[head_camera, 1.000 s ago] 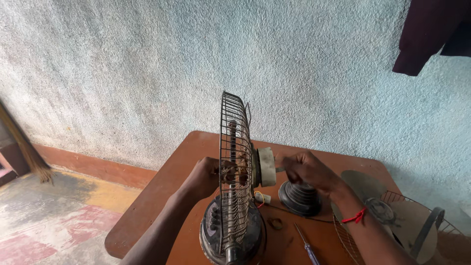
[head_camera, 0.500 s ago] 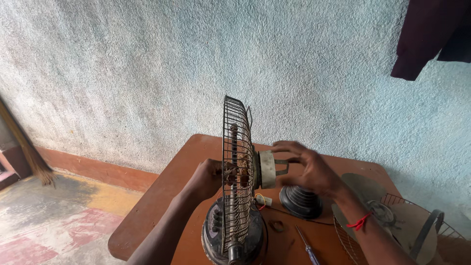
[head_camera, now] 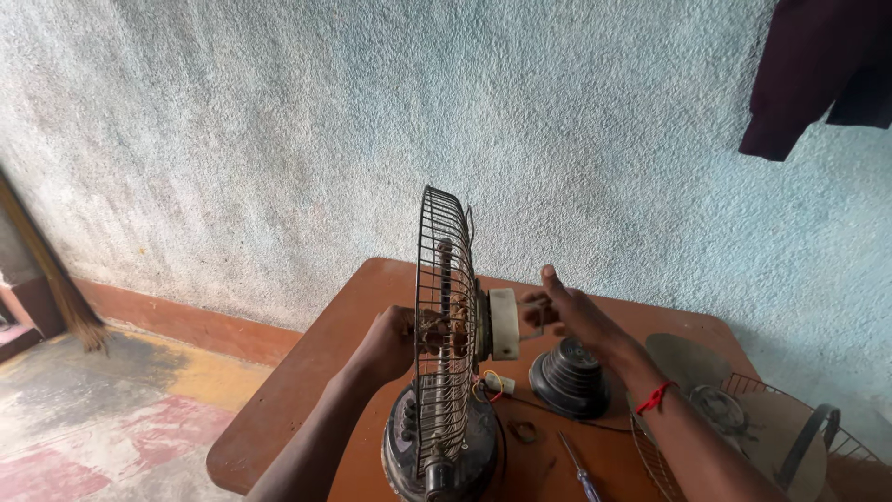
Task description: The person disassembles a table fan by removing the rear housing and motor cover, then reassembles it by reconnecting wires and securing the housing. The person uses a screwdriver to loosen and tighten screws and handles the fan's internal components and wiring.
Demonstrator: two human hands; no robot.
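Note:
A table fan stands on a brown table [head_camera: 307, 372], its rusty rear wire guard [head_camera: 444, 307] upright and edge-on to me. My left hand [head_camera: 386, 344] grips the hub at the front of the guard. My right hand [head_camera: 576, 316] is behind the guard with fingers stretched out, touching the back of the cream motor housing [head_camera: 504, 323]. The fan's dark round base [head_camera: 437, 446] sits below.
A black ribbed motor cover [head_camera: 569, 376] lies on the table by my right wrist, with a screwdriver [head_camera: 581, 469] and a small ring [head_camera: 523, 431] near it. Another wire guard with fan blades [head_camera: 743, 418] lies at the right. A dark garment [head_camera: 818, 74] hangs on the wall. A broom [head_camera: 56, 279] leans at left.
My right hand has opened and its fingers now stretch out behind the motor housing. The view has shifted slightly; my left hand stays on the guard hub.

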